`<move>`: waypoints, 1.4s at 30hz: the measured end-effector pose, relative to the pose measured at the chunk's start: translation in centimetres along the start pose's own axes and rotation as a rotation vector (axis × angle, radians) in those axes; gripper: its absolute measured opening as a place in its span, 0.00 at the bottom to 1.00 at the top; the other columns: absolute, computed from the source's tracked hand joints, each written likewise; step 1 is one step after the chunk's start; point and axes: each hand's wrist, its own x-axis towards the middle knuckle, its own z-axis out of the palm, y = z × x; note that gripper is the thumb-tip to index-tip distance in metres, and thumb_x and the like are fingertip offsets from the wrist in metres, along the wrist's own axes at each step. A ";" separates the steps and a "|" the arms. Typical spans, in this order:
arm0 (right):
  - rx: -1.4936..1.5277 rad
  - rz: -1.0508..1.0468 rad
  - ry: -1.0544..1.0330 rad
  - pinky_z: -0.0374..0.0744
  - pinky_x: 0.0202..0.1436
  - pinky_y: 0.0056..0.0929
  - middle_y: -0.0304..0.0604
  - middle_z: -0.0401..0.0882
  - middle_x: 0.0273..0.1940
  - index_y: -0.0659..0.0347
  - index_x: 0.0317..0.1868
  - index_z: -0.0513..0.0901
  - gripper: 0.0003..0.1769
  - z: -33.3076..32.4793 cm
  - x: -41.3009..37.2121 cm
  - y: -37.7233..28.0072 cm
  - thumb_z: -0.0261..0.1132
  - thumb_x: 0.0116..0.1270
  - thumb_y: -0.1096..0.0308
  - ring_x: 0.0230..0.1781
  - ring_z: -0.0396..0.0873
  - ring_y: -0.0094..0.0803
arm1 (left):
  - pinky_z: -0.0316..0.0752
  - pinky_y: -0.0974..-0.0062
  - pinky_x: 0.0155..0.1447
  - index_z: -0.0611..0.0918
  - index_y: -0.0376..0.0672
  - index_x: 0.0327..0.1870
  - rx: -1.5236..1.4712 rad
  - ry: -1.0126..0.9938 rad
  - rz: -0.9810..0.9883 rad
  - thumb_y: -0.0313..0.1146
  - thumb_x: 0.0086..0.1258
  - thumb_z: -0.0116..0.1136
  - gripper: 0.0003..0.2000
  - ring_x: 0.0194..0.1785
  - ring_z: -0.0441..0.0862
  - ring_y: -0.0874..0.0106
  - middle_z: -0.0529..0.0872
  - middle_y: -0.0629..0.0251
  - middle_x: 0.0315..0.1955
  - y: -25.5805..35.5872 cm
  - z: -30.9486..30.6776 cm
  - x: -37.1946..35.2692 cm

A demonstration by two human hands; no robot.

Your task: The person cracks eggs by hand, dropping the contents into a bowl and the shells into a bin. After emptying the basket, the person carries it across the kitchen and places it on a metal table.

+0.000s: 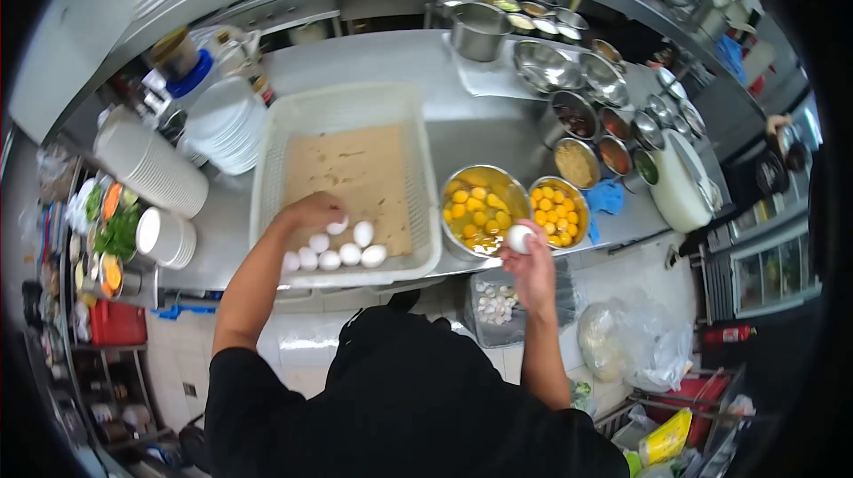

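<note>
My left hand [313, 211] reaches into a white plastic crate [426, 203], its fingers closed on a white egg [337, 227]. Several more white eggs [350, 254] lie in the near part of the crate on a brown cardboard sheet [351, 163]. My right hand [533, 272] holds another white egg [521, 239] by the near rim of a steel bowl [447, 234]. Several yolks [480, 204] in clear egg white fill that bowl. Beside it, a smaller steel container [584, 227] holds several more yolks.
Below the counter edge stands a lined bin [484, 329] with eggshells. Stacked white tubs [147, 163] and bowls [222, 127] are on the left. A blue cloth [606, 197], a tall pot [480, 32] and several steel pots of ingredients [576, 163] are on the right.
</note>
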 end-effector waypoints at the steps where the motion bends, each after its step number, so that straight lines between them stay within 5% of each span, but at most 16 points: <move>1: 0.021 0.011 -0.020 0.74 0.31 0.20 0.41 0.78 0.41 0.60 0.61 0.69 0.20 0.6 0.3 0.2 0.55 0.73 0.62 0.34 0.78 0.26 | 0.74 0.75 0.32 0.82 0.41 0.46 -0.270 -0.022 0.007 0.35 0.65 0.52 0.13 0.32 0.82 0.69 0.83 0.61 0.32 -0.7 0.1 0.6; 2: -0.025 0.023 -0.041 0.75 0.34 0.19 0.40 0.78 0.42 0.61 0.63 0.69 0.22 1.2 0.5 -0.1 0.57 0.72 0.64 0.36 0.78 0.25 | 0.74 0.75 0.32 0.82 0.41 0.46 -0.256 -0.046 0.037 0.35 0.65 0.52 0.13 0.32 0.82 0.69 0.83 0.61 0.32 1.0 0.3 0.7; 4: -0.069 0.025 -0.040 0.76 0.38 0.19 0.39 0.78 0.43 0.62 0.64 0.68 0.24 2.1 1.0 -0.6 0.59 0.71 0.67 0.38 0.78 0.24 | 0.76 0.79 0.32 0.76 0.39 0.54 -0.867 -0.038 -0.078 0.37 0.71 0.47 0.16 0.32 0.81 0.70 0.84 0.55 0.41 5.7 -0.4 -1.3; 6: -0.346 -0.044 -0.106 0.76 0.47 0.19 0.38 0.77 0.47 0.65 0.66 0.67 0.26 2.8 1.4 -0.9 0.62 0.68 0.74 0.45 0.77 0.23 | 0.76 0.80 0.31 0.75 0.41 0.54 -0.959 -0.002 -0.036 0.37 0.73 0.45 0.14 0.31 0.82 0.70 0.84 0.54 0.42 7.8 -0.1 -0.1; 9: -0.287 -0.205 -0.072 0.74 0.53 0.20 0.39 0.77 0.50 0.68 0.64 0.68 0.27 3.8 2.1 -0.4 0.64 0.66 0.77 0.50 0.75 0.21 | 0.75 0.82 0.31 0.75 0.42 0.53 -1.057 -0.018 0.060 0.41 0.77 0.43 0.15 0.33 0.82 0.72 0.83 0.50 0.47 11.7 0.9 0.9; 12: -0.363 -0.273 -0.099 0.76 0.51 0.21 0.40 0.76 0.50 0.68 0.64 0.70 0.26 4.5 2.6 -1.3 0.65 0.66 0.73 0.49 0.75 0.21 | 0.75 0.83 0.31 0.75 0.42 0.53 -1.140 -0.060 0.250 0.42 0.77 0.43 0.16 0.35 0.82 0.73 0.83 0.50 0.48 15.0 3.4 2.8; 14: -0.393 -0.261 -0.078 0.76 0.50 0.21 0.40 0.77 0.50 0.68 0.63 0.71 0.26 4.8 2.7 -2.2 0.65 0.66 0.71 0.49 0.75 0.21 | 0.74 0.85 0.33 0.75 0.41 0.56 -1.292 -0.308 0.320 0.38 0.74 0.51 0.15 0.37 0.81 0.76 0.83 0.54 0.49 16.8 5.0 4.4; 17: -0.698 -0.508 -0.023 0.77 0.47 0.23 0.46 0.78 0.51 0.69 0.61 0.73 0.26 5.3 2.1 -3.5 0.67 0.64 0.69 0.47 0.78 0.26 | 0.76 0.85 0.40 0.74 0.40 0.60 -0.859 -0.142 0.402 0.32 0.69 0.59 0.19 0.41 0.81 0.78 0.82 0.58 0.49 20.1 7.7 4.9; 20: -1.012 -1.062 0.088 0.79 0.43 0.27 0.54 0.77 0.50 0.68 0.60 0.74 0.27 6.1 1.8 -4.8 0.68 0.61 0.69 0.40 0.81 0.38 | 0.75 0.81 0.51 0.73 0.37 0.60 -0.697 -0.088 0.466 0.27 0.64 0.64 0.23 0.47 0.80 0.78 0.83 0.64 0.49 21.8 10.1 6.3; 24: -1.043 -0.811 0.050 0.79 0.42 0.28 0.55 0.77 0.49 0.67 0.61 0.74 0.26 5.1 2.6 -2.0 0.67 0.62 0.71 0.41 0.80 0.37 | 0.75 0.78 0.53 0.74 0.36 0.60 -0.590 -0.126 0.558 0.26 0.63 0.63 0.23 0.48 0.79 0.78 0.82 0.65 0.48 23.7 10.8 6.4; 28: -0.264 -0.263 0.144 0.77 0.30 0.22 0.41 0.78 0.42 0.66 0.58 0.75 0.19 4.3 2.5 -2.4 0.60 0.69 0.69 0.35 0.79 0.26 | 0.75 0.79 0.50 0.75 0.37 0.59 -0.570 -0.108 0.490 0.27 0.62 0.64 0.23 0.45 0.78 0.79 0.81 0.66 0.44 22.8 11.0 7.0; 31: 0.266 -0.017 0.061 0.77 0.29 0.20 0.41 0.80 0.39 0.67 0.57 0.74 0.18 2.4 3.7 -2.8 0.60 0.67 0.72 0.32 0.80 0.23 | 0.75 0.80 0.47 0.73 0.37 0.61 -0.541 -0.138 0.447 0.26 0.61 0.64 0.25 0.44 0.77 0.79 0.79 0.68 0.41 22.2 11.1 7.7; 34: -0.112 0.058 0.032 0.78 0.30 0.22 0.43 0.81 0.42 0.68 0.59 0.73 0.22 0.6 4.5 -1.3 0.63 0.66 0.70 0.36 0.82 0.26 | 0.76 0.79 0.47 0.69 0.38 0.62 -0.624 -0.087 0.518 0.24 0.60 0.63 0.27 0.45 0.77 0.79 0.78 0.67 0.44 22.2 11.5 8.0; 40: -0.295 0.008 -0.017 0.81 0.34 0.22 0.43 0.82 0.48 0.68 0.61 0.74 0.28 1.1 4.4 -1.0 0.69 0.62 0.69 0.43 0.81 0.24 | 0.77 0.77 0.50 0.69 0.37 0.62 -0.550 -0.104 0.493 0.24 0.62 0.63 0.26 0.49 0.78 0.77 0.78 0.64 0.48 23.3 11.7 7.4; 42: -0.318 -0.037 -0.020 0.81 0.37 0.21 0.42 0.82 0.48 0.68 0.59 0.76 0.26 0.6 4.5 -0.8 0.70 0.61 0.71 0.43 0.80 0.22 | 0.74 0.76 0.60 0.71 0.35 0.62 -0.536 -0.079 0.523 0.24 0.64 0.64 0.25 0.56 0.77 0.73 0.79 0.63 0.53 23.1 12.0 7.4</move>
